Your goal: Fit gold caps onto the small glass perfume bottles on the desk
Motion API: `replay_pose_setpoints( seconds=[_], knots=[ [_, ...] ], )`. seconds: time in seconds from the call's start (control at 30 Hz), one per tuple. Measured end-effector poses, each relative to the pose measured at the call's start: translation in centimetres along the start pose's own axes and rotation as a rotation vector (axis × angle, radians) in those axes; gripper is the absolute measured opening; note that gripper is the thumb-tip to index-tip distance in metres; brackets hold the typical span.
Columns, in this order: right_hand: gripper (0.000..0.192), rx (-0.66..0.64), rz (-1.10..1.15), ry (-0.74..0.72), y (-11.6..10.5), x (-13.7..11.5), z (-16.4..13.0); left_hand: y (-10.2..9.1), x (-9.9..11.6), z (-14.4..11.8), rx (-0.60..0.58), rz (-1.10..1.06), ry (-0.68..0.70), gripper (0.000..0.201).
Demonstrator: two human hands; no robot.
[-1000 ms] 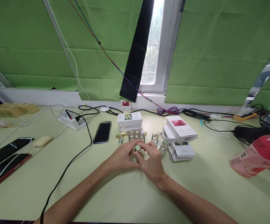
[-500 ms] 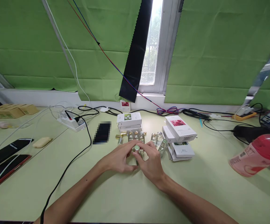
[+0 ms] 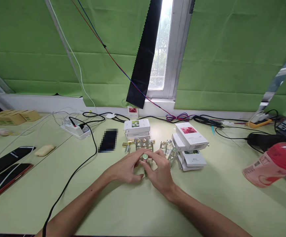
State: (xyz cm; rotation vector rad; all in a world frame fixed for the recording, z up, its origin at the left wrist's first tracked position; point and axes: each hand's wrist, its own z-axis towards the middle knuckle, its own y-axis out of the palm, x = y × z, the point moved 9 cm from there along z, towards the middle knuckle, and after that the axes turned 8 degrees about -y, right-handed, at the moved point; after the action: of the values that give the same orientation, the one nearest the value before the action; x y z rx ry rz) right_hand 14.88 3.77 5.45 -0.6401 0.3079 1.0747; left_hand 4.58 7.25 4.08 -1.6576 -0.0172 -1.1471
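Note:
A small glass bottle (image 3: 145, 164) with a silver cap and pale green top stands upright between my two hands. My right hand (image 3: 161, 172) is closed on it, thumb along its near right side and fingers at the far side. My left hand (image 3: 126, 168) curls round its left, fingertips by the cap and thumb close to the base; the exact contact is partly hidden. Another green-topped bottle (image 3: 172, 156) is just right of my right hand. Behind my hands stand several clear bottles with shiny tops (image 3: 144, 144) and two more bottles (image 3: 166, 146).
White boxes are stacked behind (image 3: 136, 128) and at right (image 3: 191, 136). Gold and silver caps (image 3: 127, 148) lie left of the bottles. A blurred dark rectangle (image 3: 108, 140), a black cable (image 3: 71, 177) and a power strip (image 3: 76, 130) are left; a pink drink bottle (image 3: 268, 164) is right.
My left thumb has drawn back slightly to the left at the bottle's base, showing more of its lower part. My right hand and the other things have hardly moved.

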Motion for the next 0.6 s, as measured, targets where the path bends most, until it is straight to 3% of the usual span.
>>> replay_pose_setpoints(
  seconds=[0.6],
  knots=[
    [0.021, 0.019, -0.01, 0.01, -0.1, 0.2, -0.1, -0.4, -0.7, 0.3, 0.119, 0.134, -0.02, 0.065]
  ],
)
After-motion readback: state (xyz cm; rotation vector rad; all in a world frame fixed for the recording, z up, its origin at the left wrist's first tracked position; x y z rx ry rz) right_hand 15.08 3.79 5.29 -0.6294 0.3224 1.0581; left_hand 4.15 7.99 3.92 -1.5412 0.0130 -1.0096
